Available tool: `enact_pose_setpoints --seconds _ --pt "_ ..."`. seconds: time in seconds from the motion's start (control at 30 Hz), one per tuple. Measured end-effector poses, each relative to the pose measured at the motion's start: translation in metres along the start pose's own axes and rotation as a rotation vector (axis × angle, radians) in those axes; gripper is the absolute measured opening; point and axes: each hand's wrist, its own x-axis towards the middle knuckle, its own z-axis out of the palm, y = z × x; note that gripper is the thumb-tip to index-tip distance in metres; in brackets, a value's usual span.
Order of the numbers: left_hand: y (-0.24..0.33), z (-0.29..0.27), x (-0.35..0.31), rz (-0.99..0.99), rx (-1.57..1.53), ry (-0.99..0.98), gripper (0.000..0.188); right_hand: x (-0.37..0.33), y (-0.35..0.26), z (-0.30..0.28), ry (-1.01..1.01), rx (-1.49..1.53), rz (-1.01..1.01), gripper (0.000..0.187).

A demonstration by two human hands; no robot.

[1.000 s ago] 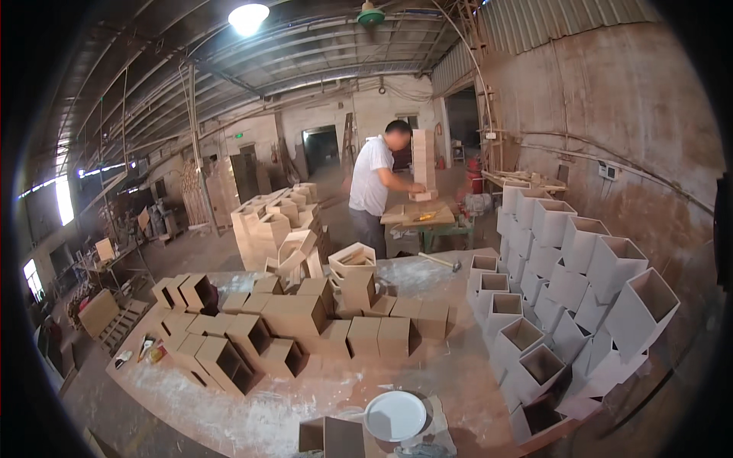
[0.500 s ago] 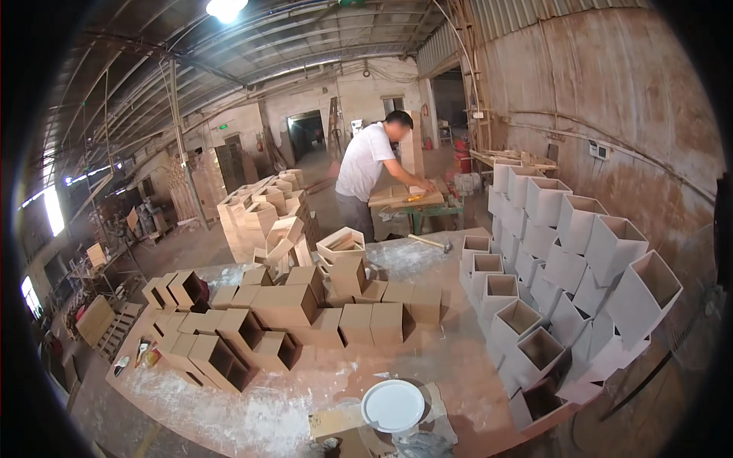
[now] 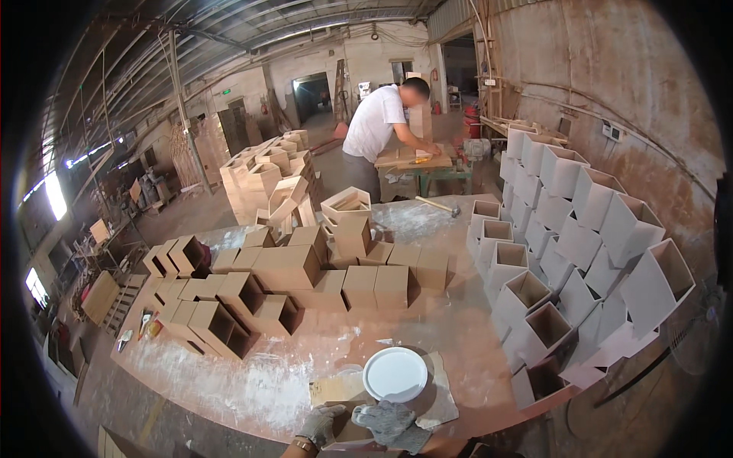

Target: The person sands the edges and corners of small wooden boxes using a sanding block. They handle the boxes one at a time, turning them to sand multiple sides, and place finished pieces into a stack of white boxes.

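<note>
At the near edge of the table, my left hand (image 3: 322, 424) wears a pale work glove, with a band at the wrist. Its fingers are closed on the side of a brown hollow box (image 3: 353, 429), only partly in view. Close to that box's right side, my right hand (image 3: 397, 429) is bunched up in grey material. Glove and any cloth there cannot be told apart. Just beyond it is a round white tub or lid (image 3: 395, 374), with a pale surface, on a piece of cardboard (image 3: 330, 390).
Brown open-ended boxes (image 3: 286, 267) fill the table's left and middle. Stacked grey-white boxes (image 3: 578, 243) line the right side. A hammer (image 3: 437, 204) lies near the far edge. Beyond, a person (image 3: 382, 126) bends over a workbench (image 3: 412, 159), near stacked wooden frames (image 3: 267, 172).
My view has tilted down, so the table sits higher in the picture. Both hands have come further into view at the near edge, along with the brown box between them.
</note>
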Motion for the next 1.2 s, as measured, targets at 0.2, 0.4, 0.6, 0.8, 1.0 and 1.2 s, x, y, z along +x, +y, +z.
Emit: enact_pose_setpoints --seconds 0.2,0.4,0.6,0.8,1.0,1.2 --pt "0.007 0.028 -0.04 0.122 -0.207 -0.079 0.026 -0.009 -0.02 0.019 -0.017 0.113 0.018 0.037" --pt "-0.012 0.003 -0.068 0.383 0.222 -0.216 0.053 -0.013 -0.016 0.022 0.062 0.1 -0.006 0.062" --pt "-0.044 0.003 -0.078 0.516 0.791 -0.102 0.04 0.0 -0.021 0.006 0.18 0.193 0.07 0.042" --pt "-0.061 -0.003 -0.076 0.493 0.802 -0.02 0.029 -0.019 -0.027 -0.001 0.078 0.183 -0.007 0.028" --pt "-0.069 -0.011 -0.062 0.489 0.645 -0.096 0.025 0.04 0.029 0.033 0.013 0.116 0.077 0.028" --pt "-0.074 -0.013 -0.068 0.544 0.829 0.02 0.026 -0.02 -0.019 0.024 0.311 0.276 0.058 0.015"
